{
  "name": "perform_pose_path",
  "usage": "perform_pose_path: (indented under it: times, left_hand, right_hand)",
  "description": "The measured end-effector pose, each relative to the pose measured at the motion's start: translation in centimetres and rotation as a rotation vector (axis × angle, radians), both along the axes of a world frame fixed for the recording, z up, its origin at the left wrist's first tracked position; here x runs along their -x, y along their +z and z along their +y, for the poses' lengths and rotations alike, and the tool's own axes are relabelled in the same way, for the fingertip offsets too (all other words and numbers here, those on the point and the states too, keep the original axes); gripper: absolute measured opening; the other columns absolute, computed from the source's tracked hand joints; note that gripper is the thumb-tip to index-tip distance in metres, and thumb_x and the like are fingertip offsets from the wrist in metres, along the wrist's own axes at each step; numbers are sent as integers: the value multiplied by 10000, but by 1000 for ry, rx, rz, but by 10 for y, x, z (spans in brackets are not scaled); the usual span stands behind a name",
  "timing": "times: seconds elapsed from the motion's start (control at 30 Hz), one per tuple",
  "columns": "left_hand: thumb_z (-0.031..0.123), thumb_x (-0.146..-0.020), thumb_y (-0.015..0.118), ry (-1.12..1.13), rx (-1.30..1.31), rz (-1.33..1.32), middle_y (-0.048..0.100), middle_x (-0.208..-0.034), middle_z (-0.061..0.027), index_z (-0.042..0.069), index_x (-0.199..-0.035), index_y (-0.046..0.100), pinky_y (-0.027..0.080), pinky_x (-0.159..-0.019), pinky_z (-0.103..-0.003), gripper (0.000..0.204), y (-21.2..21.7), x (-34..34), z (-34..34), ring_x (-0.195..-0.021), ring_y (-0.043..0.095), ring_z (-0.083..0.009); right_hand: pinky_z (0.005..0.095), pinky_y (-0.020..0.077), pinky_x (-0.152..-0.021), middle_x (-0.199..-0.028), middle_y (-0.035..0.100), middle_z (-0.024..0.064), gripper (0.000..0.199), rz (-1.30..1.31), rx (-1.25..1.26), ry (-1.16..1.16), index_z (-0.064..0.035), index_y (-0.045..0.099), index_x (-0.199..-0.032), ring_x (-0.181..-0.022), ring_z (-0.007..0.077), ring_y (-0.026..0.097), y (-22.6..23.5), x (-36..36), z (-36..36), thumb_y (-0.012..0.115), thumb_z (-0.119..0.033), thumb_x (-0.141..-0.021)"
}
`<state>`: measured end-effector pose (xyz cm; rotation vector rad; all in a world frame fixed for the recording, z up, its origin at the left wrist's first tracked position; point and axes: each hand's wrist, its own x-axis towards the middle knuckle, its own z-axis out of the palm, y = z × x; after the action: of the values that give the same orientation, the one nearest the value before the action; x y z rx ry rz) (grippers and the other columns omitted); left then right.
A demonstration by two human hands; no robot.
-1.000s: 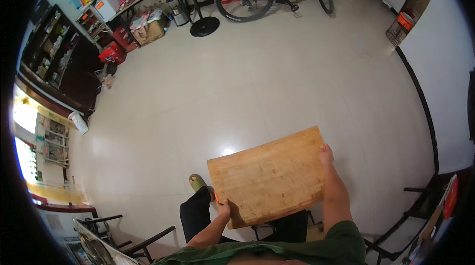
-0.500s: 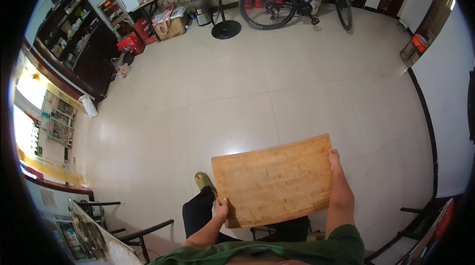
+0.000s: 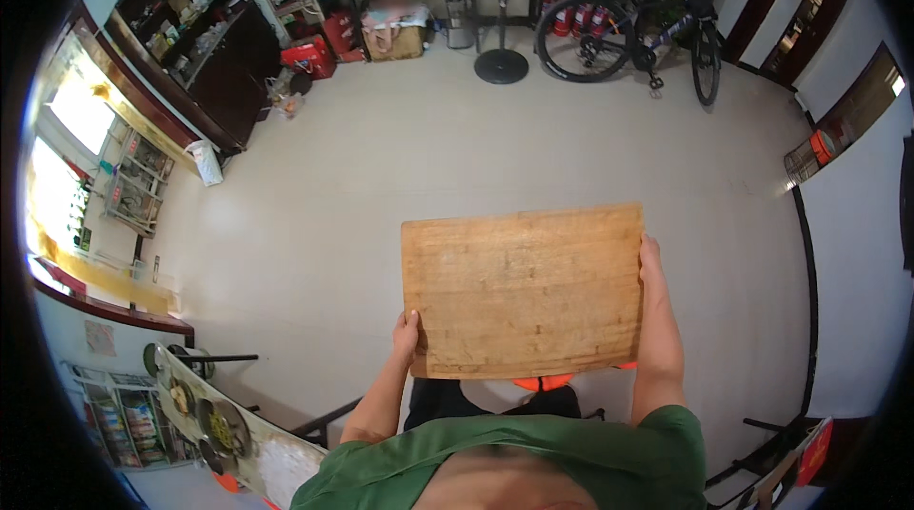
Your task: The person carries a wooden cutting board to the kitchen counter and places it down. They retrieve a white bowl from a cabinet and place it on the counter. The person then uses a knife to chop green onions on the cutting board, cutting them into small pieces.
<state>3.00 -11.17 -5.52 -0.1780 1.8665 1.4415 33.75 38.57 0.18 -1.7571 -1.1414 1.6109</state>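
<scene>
I hold a large rectangular wooden cutting board (image 3: 522, 293) flat in front of my body, above the pale tiled floor. My left hand (image 3: 407, 334) grips its near left corner, thumb on top. Along the board's right edge lies my right hand (image 3: 651, 264), fingers curled over the side, forearm stretched beside it. The board hides most of my legs; a bit of orange footwear (image 3: 544, 381) shows under its near edge.
A standing fan (image 3: 497, 5) and a bicycle (image 3: 633, 29) are at the far wall beside cluttered tables. Dark shelving (image 3: 195, 34) lines the left wall. A table with pans (image 3: 205, 420) sits at my lower left. Chair legs (image 3: 771, 439) show at lower right.
The board has levelled out and now sits squarer in front of me. The view has shifted, so the fan and bicycle appear lower in the picture. Both hands keep their hold.
</scene>
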Motion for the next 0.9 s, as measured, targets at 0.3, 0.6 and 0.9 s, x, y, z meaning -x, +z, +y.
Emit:
perform_pose_path:
  times: [0.3, 0.6, 0.9]
  left_hand:
    - [289, -981, 533, 135, -94, 169, 586, -1265, -133, 13, -1367, 463, 460, -948, -356, 480, 108, 232, -98, -1126, 568, -219]
    - [325, -955, 560, 553, -90, 142, 567, -1223, -169, -32, -1327, 432, 467, -934, -373, 532, 131, 393, -194, -1089, 566, -241]
    - [269, -974, 506, 908, -37, 135, 614, -1120, -146, -32, -1185, 540, 495, -847, -383, 369, 163, 518, -242, -1015, 588, -218]
  right_hand:
    - [426, 406, -1013, -1393, 461, 167, 546, 203, -18, 174, 36, 388, -1391, -1245, 281, 468, 82, 278, -60, 408, -364, -1019]
    - [392, 372, -1047, -1406, 484, 111, 538, 312, 25, 447, -14, 444, -1378, -1284, 240, 449, 100, 579, -111, 442, -398, -1001]
    - [465, 336, -1073, -1497, 344, 152, 625, 276, 124, 851, -18, 292, -1471, -1354, 292, 351, 104, 939, -179, 436, -392, -992]
